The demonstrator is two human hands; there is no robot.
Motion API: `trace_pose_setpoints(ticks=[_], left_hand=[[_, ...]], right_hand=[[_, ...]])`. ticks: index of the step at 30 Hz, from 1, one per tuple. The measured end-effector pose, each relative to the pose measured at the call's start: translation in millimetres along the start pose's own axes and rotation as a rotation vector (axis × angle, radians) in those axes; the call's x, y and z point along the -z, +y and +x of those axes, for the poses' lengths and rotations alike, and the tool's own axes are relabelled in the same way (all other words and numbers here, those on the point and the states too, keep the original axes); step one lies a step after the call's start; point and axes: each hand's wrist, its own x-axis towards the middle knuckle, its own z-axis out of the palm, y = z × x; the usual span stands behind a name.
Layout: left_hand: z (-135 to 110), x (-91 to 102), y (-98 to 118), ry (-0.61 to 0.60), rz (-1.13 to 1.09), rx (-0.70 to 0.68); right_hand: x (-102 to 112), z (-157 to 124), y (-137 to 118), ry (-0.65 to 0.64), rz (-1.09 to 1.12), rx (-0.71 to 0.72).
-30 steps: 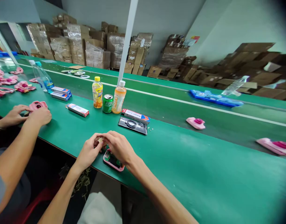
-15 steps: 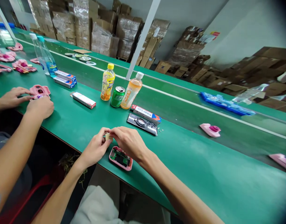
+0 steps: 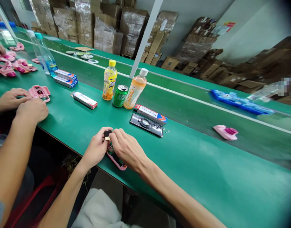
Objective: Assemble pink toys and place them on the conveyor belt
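Observation:
My left hand (image 3: 96, 149) pinches a small black and tan part (image 3: 107, 134) between thumb and fingers. My right hand (image 3: 126, 148) meets it at the same part, fingers curled over it. Just under both hands lies a pink casing with a green circuit board inside (image 3: 116, 160), at the near edge of the green table (image 3: 197, 177); my right hand covers most of it.
A dark tray (image 3: 147, 124) and a boxed tube (image 3: 150, 113) lie beyond my hands, with two drink bottles (image 3: 109, 80) and a green can (image 3: 120, 96). A neighbour's hands (image 3: 29, 107) work on a pink toy at left. A pink toy (image 3: 225, 132) rides the conveyor at right.
My hands have sunk closer to the pink casing and now cover more of it. The small part shows its dark side. The pink toy on the belt has drifted right.

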Motion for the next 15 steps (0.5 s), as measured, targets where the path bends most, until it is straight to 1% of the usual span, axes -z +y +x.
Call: trace_pose_setpoints(ticks=[2, 3, 4, 6, 8, 11, 13, 15], left_hand=[[2, 3.0, 2, -0.039, -0.152, 0.061], [3, 5.0, 4, -0.065, -0.225, 0.09], [3, 6.9, 5, -0.084, -0.279, 0.114], [3, 9.8, 6, -0.099, -0.313, 0.143], [2, 10.8, 5, -0.063, -0.297, 0.155], [3, 8.9, 3, 0.009, -0.326, 0.165], [4, 7.1, 3, 0.039, -0.37, 0.193], [5, 6.9, 5, 0.073, -0.38, 0.211]], right_hand=[[-2, -7, 0, 0.059, 0.012, 0.044], [-2, -10, 2, 0.068, 0.01, 0.057], [-2, -12, 3, 0.067, 0.003, 0.066], [-1, -15, 5, 0.048, -0.009, 0.081], [1, -16, 6, 0.045, 0.0, 0.09], [4, -17, -2, 0.095, 0.017, 0.106], [8, -20, -14, 0.132, 0.027, 0.133], [17, -32, -32, 0.144, 0.082, 0.17]])
